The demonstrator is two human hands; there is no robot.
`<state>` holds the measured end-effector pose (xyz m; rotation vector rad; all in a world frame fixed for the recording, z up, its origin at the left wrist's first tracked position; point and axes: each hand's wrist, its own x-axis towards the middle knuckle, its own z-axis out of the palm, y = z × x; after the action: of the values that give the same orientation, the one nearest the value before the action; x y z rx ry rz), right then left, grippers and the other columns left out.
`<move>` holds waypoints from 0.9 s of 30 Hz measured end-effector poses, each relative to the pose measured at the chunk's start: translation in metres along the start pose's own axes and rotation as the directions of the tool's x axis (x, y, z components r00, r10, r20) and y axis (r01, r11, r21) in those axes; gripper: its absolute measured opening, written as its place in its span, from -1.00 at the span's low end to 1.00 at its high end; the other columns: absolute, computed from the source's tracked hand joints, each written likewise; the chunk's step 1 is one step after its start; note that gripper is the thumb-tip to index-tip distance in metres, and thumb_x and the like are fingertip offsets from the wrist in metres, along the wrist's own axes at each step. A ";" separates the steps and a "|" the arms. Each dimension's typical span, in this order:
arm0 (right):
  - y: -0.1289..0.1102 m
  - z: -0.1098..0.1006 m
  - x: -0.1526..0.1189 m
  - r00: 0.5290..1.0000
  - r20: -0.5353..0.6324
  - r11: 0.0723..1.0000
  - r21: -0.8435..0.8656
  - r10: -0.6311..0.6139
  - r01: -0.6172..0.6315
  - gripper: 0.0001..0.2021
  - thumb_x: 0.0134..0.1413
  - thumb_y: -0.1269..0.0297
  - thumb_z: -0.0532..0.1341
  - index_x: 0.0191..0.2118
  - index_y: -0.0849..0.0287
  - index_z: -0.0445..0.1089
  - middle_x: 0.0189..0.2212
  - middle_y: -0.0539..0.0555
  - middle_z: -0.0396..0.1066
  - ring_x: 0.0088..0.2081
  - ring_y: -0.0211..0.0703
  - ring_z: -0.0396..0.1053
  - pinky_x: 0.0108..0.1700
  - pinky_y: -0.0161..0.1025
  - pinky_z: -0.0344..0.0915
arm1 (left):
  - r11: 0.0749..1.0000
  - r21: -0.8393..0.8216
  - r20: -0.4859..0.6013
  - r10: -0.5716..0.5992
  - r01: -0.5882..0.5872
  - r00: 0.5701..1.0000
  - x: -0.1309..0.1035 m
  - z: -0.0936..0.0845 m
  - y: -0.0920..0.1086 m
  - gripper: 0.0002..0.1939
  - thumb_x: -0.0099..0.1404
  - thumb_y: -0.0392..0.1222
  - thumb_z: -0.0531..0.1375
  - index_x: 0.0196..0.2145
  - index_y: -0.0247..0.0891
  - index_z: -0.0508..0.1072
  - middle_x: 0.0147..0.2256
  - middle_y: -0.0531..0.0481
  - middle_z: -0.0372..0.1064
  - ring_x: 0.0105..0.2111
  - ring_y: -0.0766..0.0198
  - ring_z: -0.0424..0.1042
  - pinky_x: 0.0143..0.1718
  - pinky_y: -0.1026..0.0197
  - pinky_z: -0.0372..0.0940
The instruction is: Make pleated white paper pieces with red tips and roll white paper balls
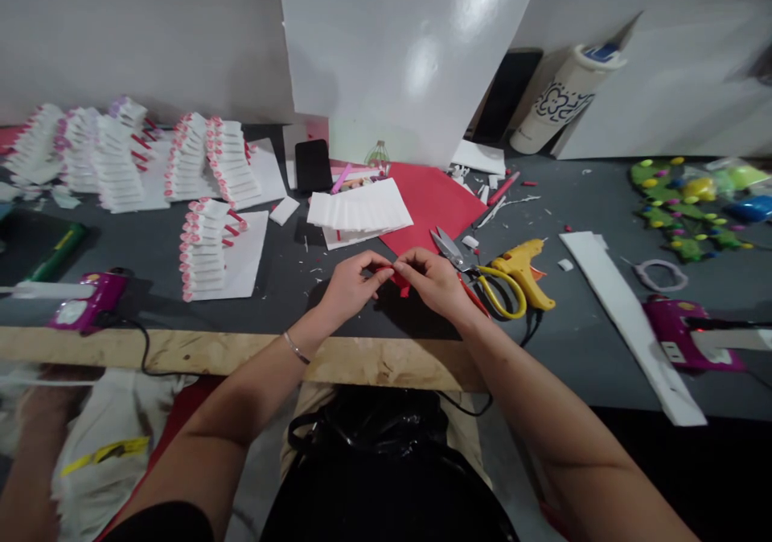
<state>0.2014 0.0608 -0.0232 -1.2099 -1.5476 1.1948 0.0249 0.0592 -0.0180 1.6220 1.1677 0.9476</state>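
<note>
Between my hands, just above the front of the dark table, is a small red piece [401,284], perhaps paper or foam; its exact shape is partly hidden by fingers. My left hand [353,286] pinches its left end, and my right hand [431,278] pinches it from the other side, the fingertips almost meeting. Right of my right hand lie scissors [510,293] with yellow handles and a yellow glue gun [523,273]. Beyond my hands are a red sheet [431,200] and a pleated white piece [360,211].
Several fan-like white pieces with pink edges [205,248] fill the left side. Purple power sockets [84,301] sit at the left, another at the right near a white strip [633,325]. A tumbler [552,104] and black phone [312,166] stand or lie behind. Someone's arm [42,421] shows lower left.
</note>
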 end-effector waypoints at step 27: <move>-0.002 0.002 0.001 0.999 0.042 0.987 0.162 0.014 -0.020 -0.65 0.04 -0.08 0.29 -0.34 0.14 0.39 -0.50 -0.03 0.45 -0.46 -0.26 0.41 -0.34 -0.27 0.35 | 1.000 0.021 -0.034 0.018 -0.017 0.999 -0.002 0.001 0.003 -0.71 0.35 0.01 0.16 -0.40 -0.27 0.43 -0.52 0.09 0.38 -0.67 0.47 0.33 -0.63 0.42 0.26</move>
<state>0.1986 0.0608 -0.0212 -1.1000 -1.4411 1.3370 0.0261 0.0567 -0.0155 1.6408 1.1922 0.9813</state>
